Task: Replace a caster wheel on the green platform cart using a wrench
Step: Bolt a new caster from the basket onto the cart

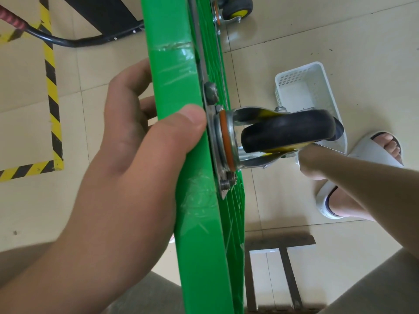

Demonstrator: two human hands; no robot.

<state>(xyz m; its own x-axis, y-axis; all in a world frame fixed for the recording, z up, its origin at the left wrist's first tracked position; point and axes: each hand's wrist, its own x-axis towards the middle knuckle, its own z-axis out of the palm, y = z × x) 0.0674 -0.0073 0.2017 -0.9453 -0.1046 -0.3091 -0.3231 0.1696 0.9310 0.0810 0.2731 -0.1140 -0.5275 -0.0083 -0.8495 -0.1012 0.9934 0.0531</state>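
The green platform cart [181, 91] stands on its side, its rim facing me. A caster with a black wheel [288, 130] and a yellow hub sticks out to the right from a steel mounting plate [216, 141]. Bolt ends show above [210, 92] and below [225, 184] the plate. My left hand [127, 155] grips the cart's rim, with the thumb lying across the edge beside the plate. My right hand [309, 162] reaches in just under the wheel; its fingers are hidden behind the caster fork. No wrench is visible.
A second caster [235, 7] shows at the top. A white plastic basket [317, 80] sits on the tiled floor behind the wheel, near my feet in white slippers [374, 150]. The cart's black handle [74, 41], yellow-black floor tape [53, 94] and a metal frame [281, 264] lie around.
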